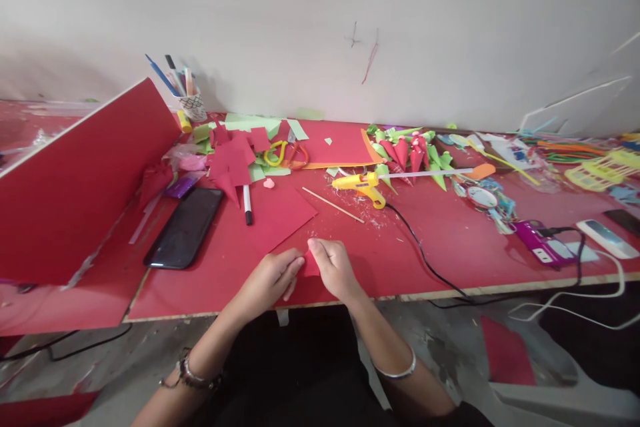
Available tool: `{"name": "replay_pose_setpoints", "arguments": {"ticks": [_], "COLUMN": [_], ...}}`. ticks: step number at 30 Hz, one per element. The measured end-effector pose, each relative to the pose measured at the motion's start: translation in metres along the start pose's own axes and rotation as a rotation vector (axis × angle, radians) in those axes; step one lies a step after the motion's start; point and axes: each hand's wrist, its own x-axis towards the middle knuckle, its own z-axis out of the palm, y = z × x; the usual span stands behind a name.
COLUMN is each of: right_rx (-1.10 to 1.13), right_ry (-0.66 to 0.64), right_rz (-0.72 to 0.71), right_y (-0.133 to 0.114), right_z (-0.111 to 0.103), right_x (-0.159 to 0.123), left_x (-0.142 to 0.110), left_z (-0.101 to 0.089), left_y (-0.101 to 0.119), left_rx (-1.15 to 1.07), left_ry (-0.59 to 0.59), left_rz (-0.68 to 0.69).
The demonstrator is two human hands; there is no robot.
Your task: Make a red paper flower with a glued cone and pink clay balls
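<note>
A small piece of red paper (312,265) is pinched between my two hands near the table's front edge. My left hand (276,275) is closed on its left side, thumb and fingers pressed together. On the other side my right hand (334,268) grips it, the thumb on top; much of the paper is hidden by the fingers. Just beyond lie a red paper sheet (280,213) and a thin wooden stick (334,205). A yellow glue gun (361,185) with a long clear glue stick rests on its side behind my right hand.
A black phone (184,229) and a white marker (247,205) lie at left, by a tilted red board (85,193). Scissors (287,155), paper scraps and red-green paper cones (413,155) sit at the back. A black cord (425,257) runs to a purple power strip (543,243).
</note>
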Motion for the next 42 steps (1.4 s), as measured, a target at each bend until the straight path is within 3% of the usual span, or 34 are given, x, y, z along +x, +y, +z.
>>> {"name": "replay_pose_setpoints", "arguments": {"ticks": [5,13,18,23,27,30,37,42], "right_rx": [0.003,-0.053,0.012,-0.048,-0.056,-0.038,-0.012,-0.006], "right_ry": [-0.064,-0.074,-0.178,-0.176,-0.297,-0.362,-0.428,-0.396], "right_rz": [0.006,-0.008,0.015,0.010,-0.026,-0.048,-0.027,-0.048], "right_y": [0.003,0.004,0.001,0.000,-0.003,-0.006,-0.008,-0.012], "right_z": [0.002,0.002,0.003,0.002,0.000,-0.003,-0.005,-0.006], "right_x": [-0.004,-0.008,-0.013,-0.015,-0.015,-0.016,-0.017,-0.016], "left_x": [-0.001,-0.001,-0.002,-0.005,-0.004,-0.003,-0.006,-0.008], "left_z": [0.001,-0.001,-0.001,-0.005,-0.008,-0.004,0.009,0.007], "left_y": [0.001,0.002,0.001,-0.004,-0.004,-0.004,-0.002,-0.005], "left_rx": [-0.037,-0.047,-0.050,-0.059,-0.076,-0.034,0.145,0.165], "left_ry": [0.076,0.080,0.234,0.137,0.037,0.087,0.328,0.244], "left_rz": [-0.035,-0.016,-0.047,-0.050,0.002,0.022,0.027,0.062]}}
